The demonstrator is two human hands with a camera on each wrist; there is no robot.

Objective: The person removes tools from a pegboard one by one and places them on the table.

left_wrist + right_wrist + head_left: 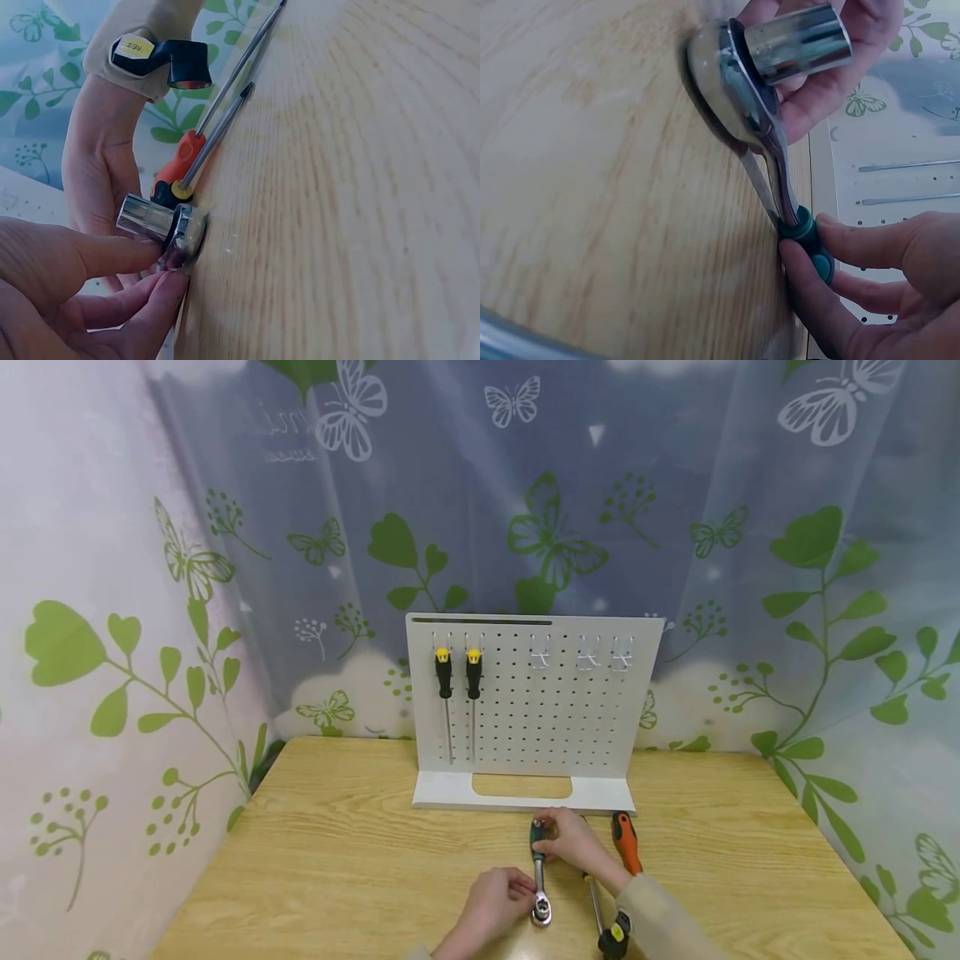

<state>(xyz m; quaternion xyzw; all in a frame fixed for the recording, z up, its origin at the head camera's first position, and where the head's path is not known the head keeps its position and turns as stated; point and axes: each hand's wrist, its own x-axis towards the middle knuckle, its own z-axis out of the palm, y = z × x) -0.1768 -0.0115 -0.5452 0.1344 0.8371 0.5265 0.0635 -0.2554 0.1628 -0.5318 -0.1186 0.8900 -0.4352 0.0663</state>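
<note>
A ratchet wrench (pixel 539 873) with a green handle lies on the wooden table, with a shiny chrome socket (pixel 799 45) fitted to its head and pointing up. My left hand (pixel 491 902) pinches the ratchet head (pixel 186 232) between thumb and fingers. At the other end, my right hand (pixel 573 839) holds the green handle (pixel 804 232) by thumb and fingertips. Right of the wrench lie an orange-and-black-handled screwdriver (pixel 626 842) and a second screwdriver (pixel 217 135) with a yellow-and-black handle, partly hidden by my right hand and forearm in the head view.
Behind the hands stands a white pegboard (pixel 517 743) on a flat base. Two black-and-yellow screwdrivers (pixel 444 675) hang upright at its left; clear hooks (pixel 588 652) line its upper right. A patterned curtain (pixel 465 485) surrounds the wooden table (pixel 337 843).
</note>
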